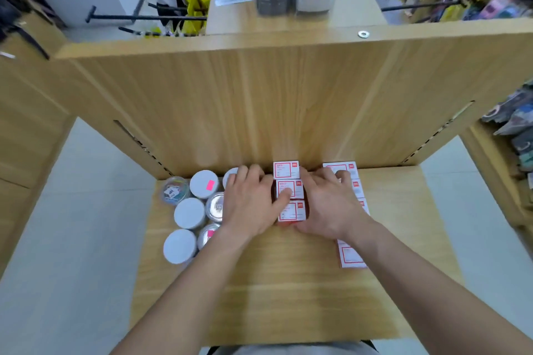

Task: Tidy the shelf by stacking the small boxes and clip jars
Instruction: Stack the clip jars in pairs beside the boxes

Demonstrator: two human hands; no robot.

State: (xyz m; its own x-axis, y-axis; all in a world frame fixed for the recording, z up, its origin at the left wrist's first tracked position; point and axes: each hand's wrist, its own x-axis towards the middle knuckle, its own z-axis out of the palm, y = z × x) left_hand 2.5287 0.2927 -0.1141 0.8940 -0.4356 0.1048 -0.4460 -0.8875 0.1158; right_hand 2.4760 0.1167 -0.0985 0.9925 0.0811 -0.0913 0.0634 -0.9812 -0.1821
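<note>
My left hand [248, 204] and right hand [328, 206], fingers near straight, press both flanks of the boxes [290, 192] at mid-frame on the shelf [259, 282]; I judge these light, stiff, slick card, best squeezed by the sides.

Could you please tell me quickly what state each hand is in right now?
Left hand: open, thumb on the middle boxes.
Right hand: open, flat against the same boxes' other side.

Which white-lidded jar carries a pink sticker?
The back-row jar, beside the clear jar of coloured clips; the other white lids show none.
</note>
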